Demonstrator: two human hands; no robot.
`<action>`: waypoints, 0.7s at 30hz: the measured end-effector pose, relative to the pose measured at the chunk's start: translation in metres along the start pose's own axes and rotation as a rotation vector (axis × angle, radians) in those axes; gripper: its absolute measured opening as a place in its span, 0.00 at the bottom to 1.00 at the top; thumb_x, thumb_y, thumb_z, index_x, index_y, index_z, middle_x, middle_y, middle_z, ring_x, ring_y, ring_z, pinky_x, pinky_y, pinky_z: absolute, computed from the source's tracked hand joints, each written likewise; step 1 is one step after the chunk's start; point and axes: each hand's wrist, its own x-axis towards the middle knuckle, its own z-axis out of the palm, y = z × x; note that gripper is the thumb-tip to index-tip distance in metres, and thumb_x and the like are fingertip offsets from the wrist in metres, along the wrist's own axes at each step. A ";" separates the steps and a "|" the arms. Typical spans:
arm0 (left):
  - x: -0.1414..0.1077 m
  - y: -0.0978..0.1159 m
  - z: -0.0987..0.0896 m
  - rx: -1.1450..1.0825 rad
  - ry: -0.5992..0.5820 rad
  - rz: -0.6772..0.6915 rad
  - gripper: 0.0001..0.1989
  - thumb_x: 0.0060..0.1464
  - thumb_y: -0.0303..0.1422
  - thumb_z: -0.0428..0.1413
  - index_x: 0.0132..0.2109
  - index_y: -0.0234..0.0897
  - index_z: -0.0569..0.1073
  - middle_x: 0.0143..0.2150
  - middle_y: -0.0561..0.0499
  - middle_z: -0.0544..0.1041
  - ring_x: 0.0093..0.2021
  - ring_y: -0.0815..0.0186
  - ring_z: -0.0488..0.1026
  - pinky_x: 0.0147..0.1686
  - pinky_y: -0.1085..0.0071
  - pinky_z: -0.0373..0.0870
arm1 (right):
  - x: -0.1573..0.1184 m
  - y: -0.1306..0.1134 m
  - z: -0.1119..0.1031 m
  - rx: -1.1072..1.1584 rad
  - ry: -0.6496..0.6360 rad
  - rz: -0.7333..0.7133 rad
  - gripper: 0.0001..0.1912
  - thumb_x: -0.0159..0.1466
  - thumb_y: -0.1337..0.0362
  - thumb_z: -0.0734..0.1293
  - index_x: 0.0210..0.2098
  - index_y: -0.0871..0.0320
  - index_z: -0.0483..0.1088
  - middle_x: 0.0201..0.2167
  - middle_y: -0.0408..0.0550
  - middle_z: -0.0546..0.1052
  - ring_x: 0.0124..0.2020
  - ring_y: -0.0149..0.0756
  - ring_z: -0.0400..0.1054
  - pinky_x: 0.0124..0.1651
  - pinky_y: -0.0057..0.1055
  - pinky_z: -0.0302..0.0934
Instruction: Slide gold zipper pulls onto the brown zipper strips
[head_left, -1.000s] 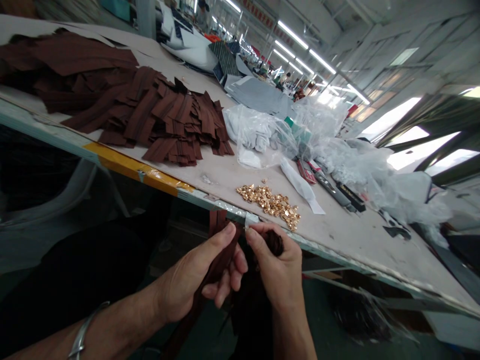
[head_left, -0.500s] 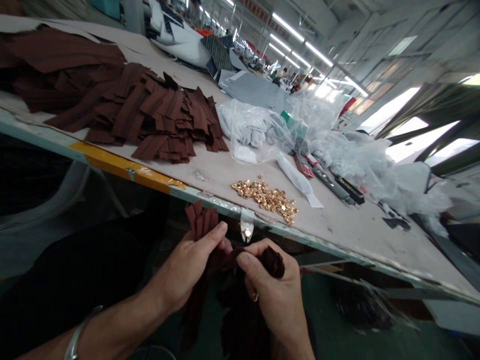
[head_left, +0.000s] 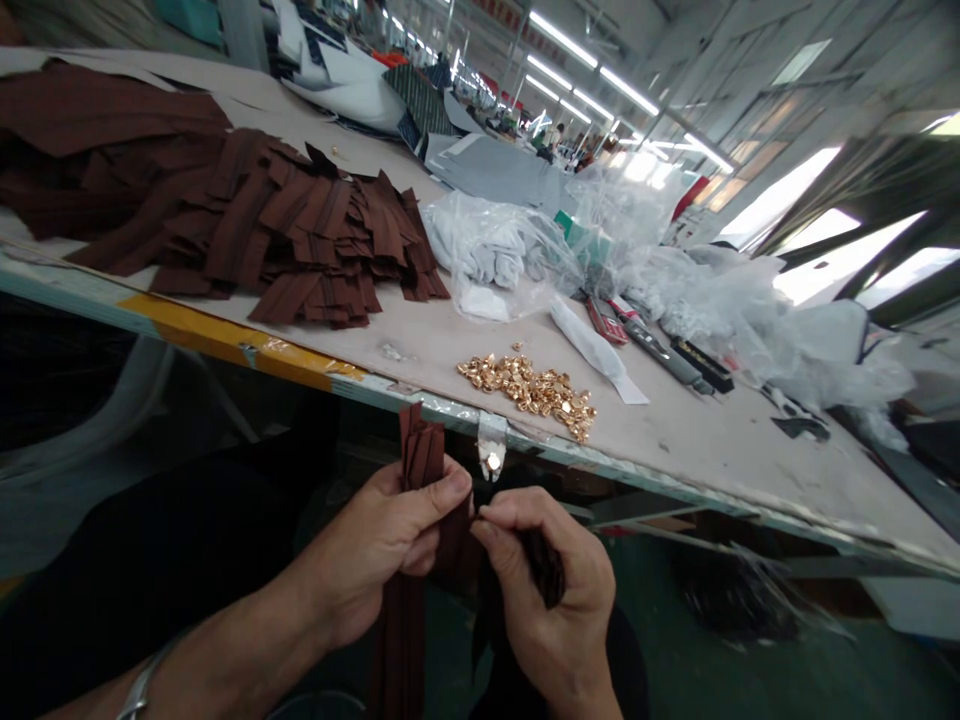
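Observation:
My left hand (head_left: 397, 530) is closed round a bundle of brown zipper strips (head_left: 421, 455), whose ends stand up above the thumb and whose lengths hang below. Close beside it, my right hand (head_left: 551, 570) has thumb and forefinger pinched near the strips, with dark brown fabric (head_left: 546, 568) bunched in its palm. What lies between the fingertips is too small to make out. A small metal holder (head_left: 492, 445) with a gold piece on it juts from the table edge just above my hands. Behind it lies a pile of gold zipper sliders (head_left: 532, 388).
Many brown strips (head_left: 285, 220) cover the left of the table (head_left: 720, 470). Clear plastic bags (head_left: 502, 250), a white strip (head_left: 598, 350), a cutter knife (head_left: 664, 355) and scissors (head_left: 799, 420) lie behind and to the right.
My left hand has moved slightly right, and the bundle in it now stands more upright. My right hand has turned and lowered a little, still holding the dark fabric. The view has shifted slightly.

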 end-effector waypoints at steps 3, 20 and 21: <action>0.000 0.000 0.000 0.016 -0.023 -0.041 0.14 0.47 0.41 0.65 0.32 0.36 0.72 0.18 0.62 0.60 0.16 0.79 0.48 0.15 0.81 0.43 | 0.002 0.001 0.003 0.137 0.097 0.193 0.02 0.62 0.68 0.68 0.33 0.54 0.73 0.24 0.38 0.73 0.22 0.24 0.65 0.26 0.21 0.59; 0.009 0.014 0.004 0.093 -0.009 -0.063 0.12 0.46 0.36 0.62 0.25 0.34 0.69 0.13 0.60 0.63 0.15 0.80 0.53 0.14 0.84 0.45 | 0.009 0.004 0.009 0.883 0.120 0.823 0.15 0.57 0.61 0.71 0.24 0.57 0.60 0.18 0.33 0.65 0.12 0.16 0.39 0.11 0.15 0.48; 0.010 0.014 0.005 0.096 0.007 -0.061 0.12 0.45 0.36 0.63 0.25 0.34 0.69 0.13 0.60 0.63 0.15 0.79 0.53 0.14 0.84 0.45 | 0.010 0.005 0.009 0.882 0.122 0.833 0.15 0.57 0.61 0.71 0.25 0.57 0.60 0.18 0.33 0.65 0.12 0.16 0.40 0.11 0.15 0.48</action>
